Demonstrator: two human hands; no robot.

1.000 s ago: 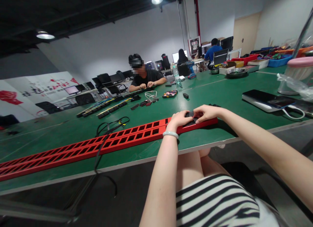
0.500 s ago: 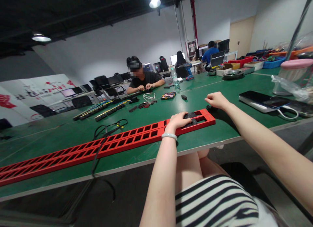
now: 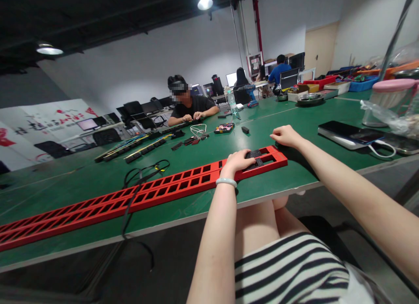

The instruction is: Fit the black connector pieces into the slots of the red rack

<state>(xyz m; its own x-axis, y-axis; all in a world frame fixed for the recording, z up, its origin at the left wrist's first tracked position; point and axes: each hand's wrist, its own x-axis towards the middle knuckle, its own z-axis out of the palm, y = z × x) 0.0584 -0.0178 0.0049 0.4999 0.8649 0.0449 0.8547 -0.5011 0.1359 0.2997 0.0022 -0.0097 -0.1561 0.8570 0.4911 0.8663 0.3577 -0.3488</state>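
A long red slotted frame (image 3: pixel 183 186) lies along the table's near edge, with two rows of rectangular openings. Near its right end, black plastic blocks (image 3: pixel 258 161) sit in the openings. My left hand (image 3: pixel 237 160), with a pale bangle at the wrist, is closed over these blocks, thumb on the near side and fingers on the far side. Just beyond the frame's right end is my right hand (image 3: pixel 286 136), fingers curled in. A dark thing shows in shadow beneath it; whatever its fingers hold is hidden.
A black cable (image 3: pixel 131 199) crosses the frame and hangs over the edge. Beyond lie a small black block (image 3: pixel 245 130), wired strips (image 3: pixel 147 149) and a water bottle (image 3: pixel 232 103). Phones (image 3: pixel 350 133) lie right, beside a pink-lidded jar (image 3: pixel 389 101). A co-worker (image 3: pixel 193 105) sits opposite.
My right hand has shifted slightly left and down toward the frame's end; the dark thing below it shows less. My left hand stays on the blocks. The whole view has shifted slightly.
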